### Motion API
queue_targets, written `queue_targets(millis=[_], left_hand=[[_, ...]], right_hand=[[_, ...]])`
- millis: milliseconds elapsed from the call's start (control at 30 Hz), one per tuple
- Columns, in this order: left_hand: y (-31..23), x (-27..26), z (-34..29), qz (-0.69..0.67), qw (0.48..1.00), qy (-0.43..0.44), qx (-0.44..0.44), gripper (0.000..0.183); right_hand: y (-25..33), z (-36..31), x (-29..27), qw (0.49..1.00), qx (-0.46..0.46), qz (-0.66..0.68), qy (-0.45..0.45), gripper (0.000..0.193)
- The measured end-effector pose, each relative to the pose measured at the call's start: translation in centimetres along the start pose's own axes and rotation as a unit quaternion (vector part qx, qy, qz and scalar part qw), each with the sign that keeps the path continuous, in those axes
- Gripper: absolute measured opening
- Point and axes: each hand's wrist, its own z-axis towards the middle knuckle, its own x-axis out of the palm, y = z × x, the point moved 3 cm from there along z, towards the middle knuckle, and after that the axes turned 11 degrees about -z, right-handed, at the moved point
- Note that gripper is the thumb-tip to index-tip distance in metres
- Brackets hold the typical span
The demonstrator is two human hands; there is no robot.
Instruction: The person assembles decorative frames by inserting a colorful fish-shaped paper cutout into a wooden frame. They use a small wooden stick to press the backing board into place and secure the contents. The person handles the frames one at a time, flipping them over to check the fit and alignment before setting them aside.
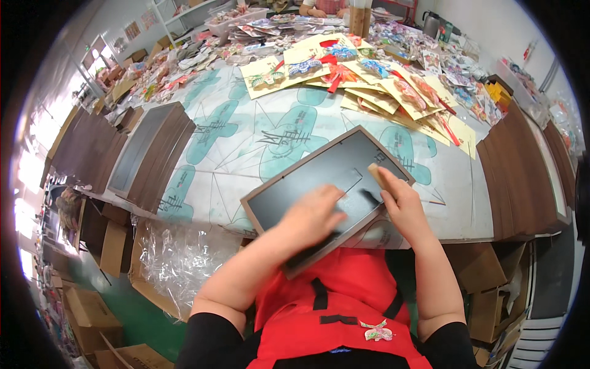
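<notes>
A brown-edged picture frame (319, 175) with a dark grey panel lies tilted at the table's front edge, its near corner over my red apron. A thin bent outline, perhaps a wire stand or hanger, shows on the panel. Over the panel is my left hand (313, 215), slightly blurred, its thumb apart from the fingers and nothing visible in it. At the frame's right side my right hand (401, 200) grips a short tan stick-like piece (376, 176) between thumb and fingers; its exact kind is unclear. The lower part of that piece is hidden by the fingers.
Stacks of brown frames stand at the left (153, 157) and right (513, 178). Cream cards with colourful ornaments and red tassels (369, 77) lie beyond, on a patterned table cover (246, 141). A cardboard box with clear plastic (178, 258) sits below left. Another person's hands (316, 12) are at the far end.
</notes>
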Motion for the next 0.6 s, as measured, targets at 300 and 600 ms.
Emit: queue_targets(millis=[300, 600], left_hand=[[8.6, -2.2, 3.7, 0.123, 0.958, -0.022, -0.257, 0.028], [9.6, -2.2, 3.1, 0.083, 0.972, -0.067, -0.21, 0.025]], right_hand=[[-1.3, 7.4, 5.8, 0.981, 0.023, -0.149, 0.121, 0.027], [0.2, 10.2, 6.3, 0.946, 0.02, -0.267, 0.183, 0.028]])
